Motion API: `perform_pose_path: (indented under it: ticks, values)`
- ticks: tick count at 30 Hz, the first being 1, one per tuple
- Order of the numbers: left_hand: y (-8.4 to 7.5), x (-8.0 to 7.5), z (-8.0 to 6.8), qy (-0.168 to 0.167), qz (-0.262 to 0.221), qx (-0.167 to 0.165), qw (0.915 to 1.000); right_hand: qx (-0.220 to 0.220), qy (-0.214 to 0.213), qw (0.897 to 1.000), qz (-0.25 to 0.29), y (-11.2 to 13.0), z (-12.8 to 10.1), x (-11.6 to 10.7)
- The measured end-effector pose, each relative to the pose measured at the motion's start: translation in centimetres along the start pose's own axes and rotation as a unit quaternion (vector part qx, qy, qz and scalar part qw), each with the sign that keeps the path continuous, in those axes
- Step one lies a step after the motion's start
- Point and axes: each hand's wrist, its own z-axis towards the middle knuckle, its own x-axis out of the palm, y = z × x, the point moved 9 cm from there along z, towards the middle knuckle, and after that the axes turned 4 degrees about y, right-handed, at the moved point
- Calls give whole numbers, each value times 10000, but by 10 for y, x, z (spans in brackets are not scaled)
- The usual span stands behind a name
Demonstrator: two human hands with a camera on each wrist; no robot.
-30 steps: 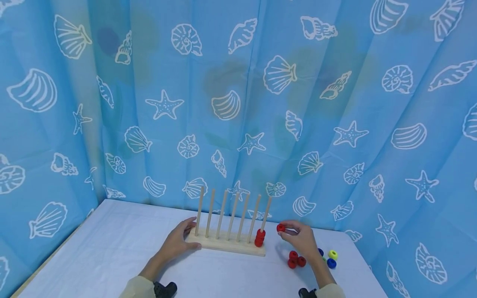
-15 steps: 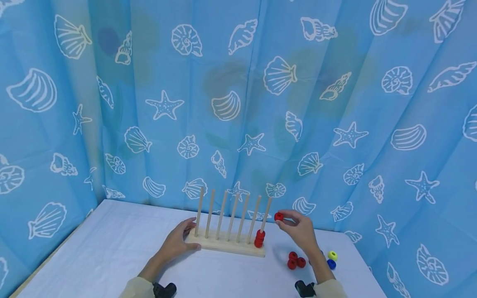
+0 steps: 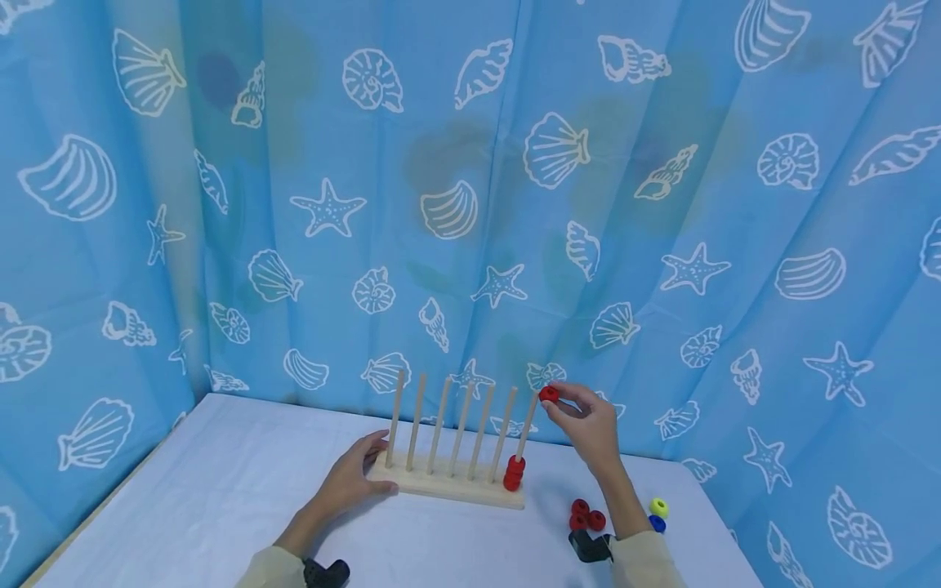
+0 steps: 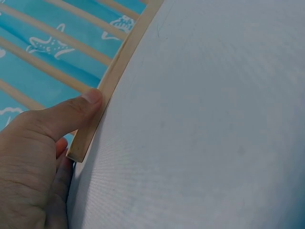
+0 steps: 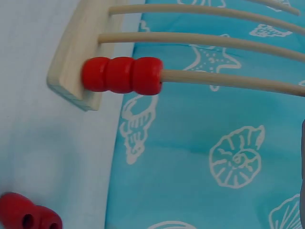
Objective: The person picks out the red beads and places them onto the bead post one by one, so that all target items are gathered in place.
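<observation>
A wooden peg rack [image 3: 456, 487] with a row of upright pegs stands on the white table. My left hand [image 3: 351, 482] grips its left end; in the left wrist view the thumb [image 4: 90, 98] lies on the base and the fingers go round behind the end. Three red beads [image 5: 121, 75] are stacked at the bottom of the rightmost peg [image 5: 228, 81]. Up at that peg's tip, my right hand [image 3: 591, 420] pinches another red bead [image 3: 548, 394] between thumb and fingers. I cannot tell whether the peg enters its hole. The right wrist view does not show this hand's grip.
Several loose red beads [image 3: 580, 516] lie on the table [image 3: 441, 547] right of the rack. A yellow bead [image 3: 658, 508] and a blue bead [image 3: 657, 523] lie farther right, beyond the right forearm. A blue shell-patterned curtain [image 3: 456, 269] hangs behind the table.
My right hand has raised the red bead from beside the stack to the rightmost peg's tip, moving slightly left. The left hand stays on the rack's end.
</observation>
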Motion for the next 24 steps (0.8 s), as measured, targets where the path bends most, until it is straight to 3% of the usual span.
perform_pose_path:
  ticks: [4,8,9,15,16,24]
  values:
    - [0,0,0,-28,51,53,10000,12,-45,10000,60,-5,5,-4]
    - [-1,0,0,-34,45,37,10000,-274,-53,9995,175,-12,10,-4]
    - [-1,0,-1,-22,36,29,10000,-463,5,9982,392,-32,15,-3]
    - [-1,0,-2,-6,19,-25,10000,-639,129,9969,450,-21,23,3]
    - [-1,0,-2,-9,24,-12,10000,-500,90,9984,265,4,19,3]
    - [-1,-1,-1,-20,13,49,10000,-273,192,9993,185,18,18,10]
